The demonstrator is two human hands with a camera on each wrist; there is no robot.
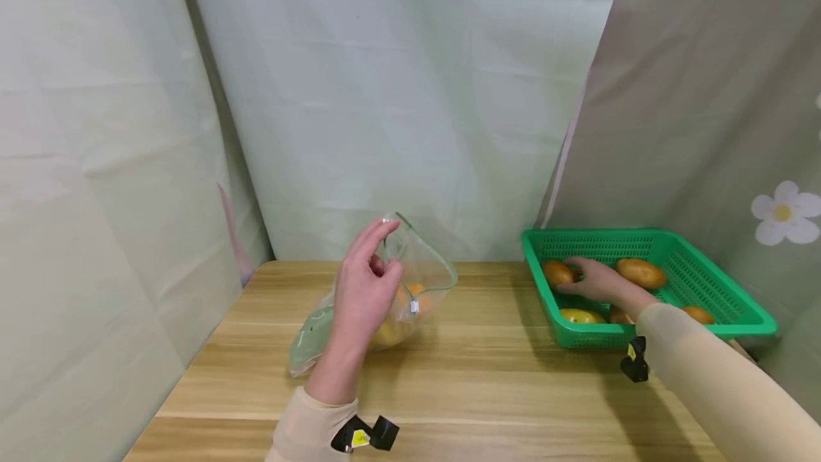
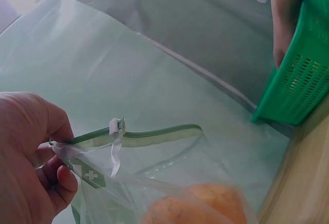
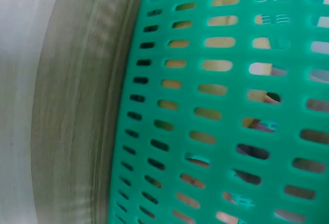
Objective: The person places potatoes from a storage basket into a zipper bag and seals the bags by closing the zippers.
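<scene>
Zip bag (image 1: 410, 291): pinched at rim by left hand (image 1: 365, 291) | right hand (image 1: 593, 280): fingers relaxed on fruit (image 1: 558, 273) in green basket (image 1: 737, 301)

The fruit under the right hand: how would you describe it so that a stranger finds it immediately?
Look at the green basket at the right end of the wooden table. The right hand reaches into its far left corner, fingers on a round orange-brown fruit. It is the leftmost fruit there, the only one touched.

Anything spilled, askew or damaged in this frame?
Nothing stands out. The left hand holds the clear green-zip plastic bag open on the wooden table, orange fruit inside; the right hand rests among fruit in the level green plastic basket.
</scene>
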